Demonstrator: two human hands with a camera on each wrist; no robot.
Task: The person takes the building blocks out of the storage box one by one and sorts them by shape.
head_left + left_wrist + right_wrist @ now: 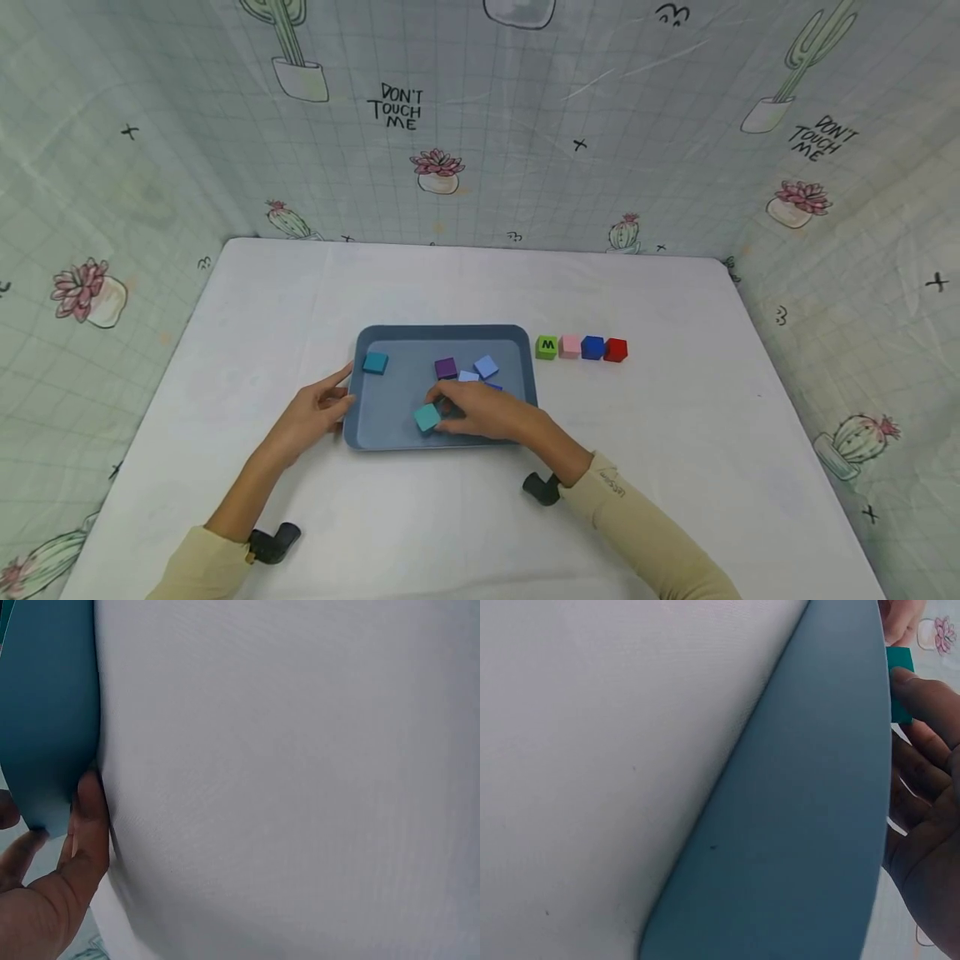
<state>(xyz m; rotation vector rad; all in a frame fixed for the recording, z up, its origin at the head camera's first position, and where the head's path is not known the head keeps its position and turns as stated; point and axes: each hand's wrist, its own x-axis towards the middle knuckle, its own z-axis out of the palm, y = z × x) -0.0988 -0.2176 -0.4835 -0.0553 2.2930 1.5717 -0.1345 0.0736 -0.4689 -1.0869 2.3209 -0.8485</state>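
Note:
A blue-grey tray [405, 446] lies on the white table, its left wall touched by the fingers of my left hand [311, 418]. In the left wrist view the fingertips [91, 796] rest against the tray's outer wall [49, 697]. My right hand [483, 410] reaches over the tray and pinches a teal cube [427, 417] between thumb and fingers. The right wrist view shows the thumb against the cube [901, 705], partly behind the tray wall. Near the right hand lie a purple cube [446, 368] and light blue cubes [486, 367], some partly hidden by the hand.
A darker teal-blue block [375, 362] sits in the tray's upper left corner. Right of the tray stands a row with a green cube [547, 347] marked with a letter, a pink cube [570, 347], a blue cube [592, 347] and a red cube [616, 350]. Printed cloth surrounds the table.

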